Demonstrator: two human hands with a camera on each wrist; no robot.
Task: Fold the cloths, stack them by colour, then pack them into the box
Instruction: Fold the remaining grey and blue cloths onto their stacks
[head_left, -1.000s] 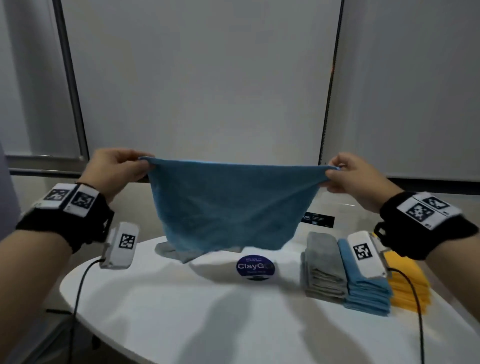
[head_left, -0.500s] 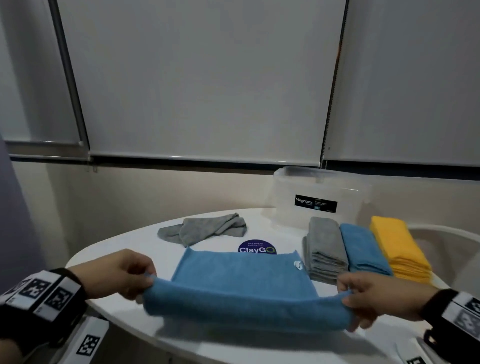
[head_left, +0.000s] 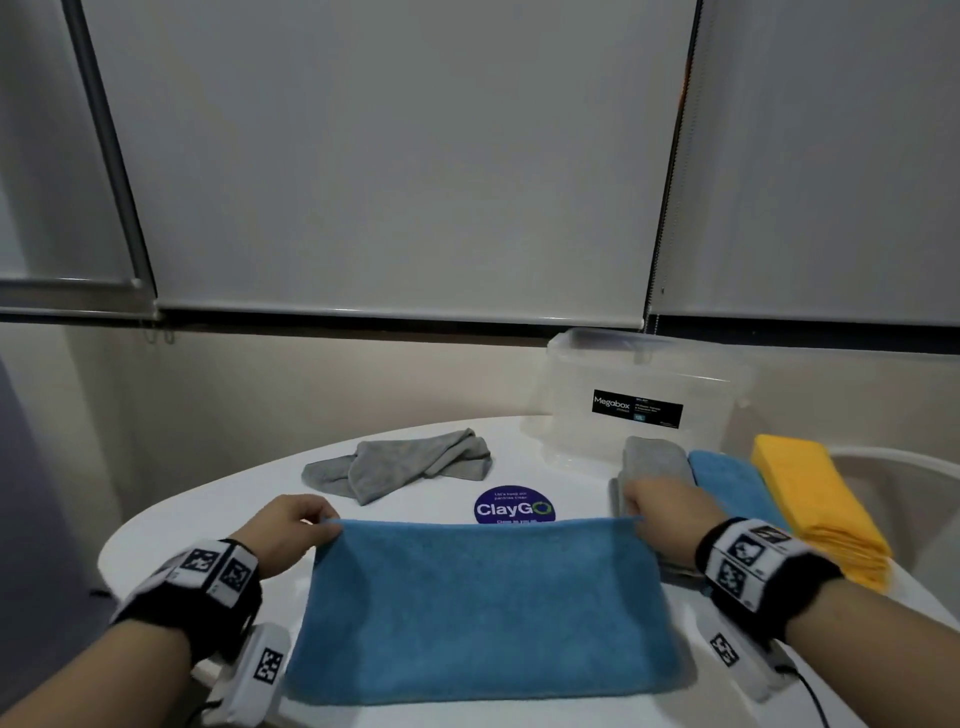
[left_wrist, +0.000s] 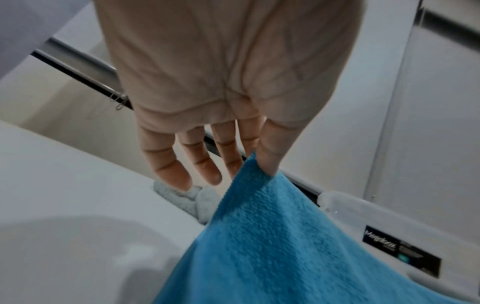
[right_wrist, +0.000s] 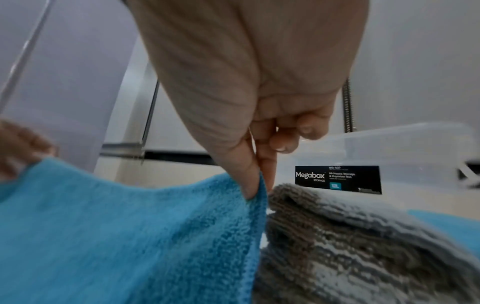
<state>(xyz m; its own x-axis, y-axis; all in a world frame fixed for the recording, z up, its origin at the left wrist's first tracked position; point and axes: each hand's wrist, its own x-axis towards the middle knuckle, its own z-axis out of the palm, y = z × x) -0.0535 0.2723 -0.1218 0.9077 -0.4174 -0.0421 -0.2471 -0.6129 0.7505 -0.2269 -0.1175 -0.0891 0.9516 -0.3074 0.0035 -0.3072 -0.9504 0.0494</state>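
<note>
A blue cloth (head_left: 483, 613) lies folded in half on the white table (head_left: 171, 525) in front of me. My left hand (head_left: 298, 525) pinches its far left corner between thumb and forefinger (left_wrist: 255, 164). My right hand (head_left: 657, 512) pinches the far right corner (right_wrist: 257, 185), right beside the grey folded stack (head_left: 654, 465). Stacks of folded blue cloths (head_left: 727, 480) and yellow cloths (head_left: 810, 506) sit to the right. One loose grey cloth (head_left: 405, 467) lies crumpled at the back. The clear Megabox box (head_left: 639, 395) stands behind the stacks.
A round purple ClayGo sticker (head_left: 514, 506) is on the table beyond the blue cloth. Window blinds and a wall close off the far side. The curved table edge runs near my left wrist. A white chair back (head_left: 904, 462) shows at the right.
The blue cloth went from hanging stretched in the air to lying on the table, then its near edge was carried forward over the far edge. Both hands moved down and away from me.
</note>
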